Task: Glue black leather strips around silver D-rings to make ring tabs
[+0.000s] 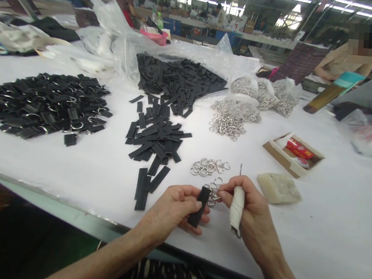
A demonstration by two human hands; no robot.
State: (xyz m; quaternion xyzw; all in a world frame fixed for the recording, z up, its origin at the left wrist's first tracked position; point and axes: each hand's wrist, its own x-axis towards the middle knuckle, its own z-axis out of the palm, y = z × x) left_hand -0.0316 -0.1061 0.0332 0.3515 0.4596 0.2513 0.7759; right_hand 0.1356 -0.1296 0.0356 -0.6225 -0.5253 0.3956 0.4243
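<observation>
My left hand (179, 205) pinches a short black strip (199, 207) between thumb and fingers, just above the table's front edge. In my right hand (253, 207) is an awl (236, 210) with a white wrapped handle, its thin metal tip pointing away from me. The right thumb and index finger touch a metal D-ring (214, 194) at the edge of a few loose ones; whether they grip it I cannot tell. More D-rings (205, 167) lie just beyond. Left of my hands are loose black strips (156, 141), spilling from a bigger heap (178, 76).
At left sits a pile of black strips fitted with rings (47, 105). Bagged rings (257, 93) stand at back right. On the right are a small open box (296, 154), a pale waxy block (278, 188) and a bottle (334, 92). A co-worker (343, 61) sits at far right.
</observation>
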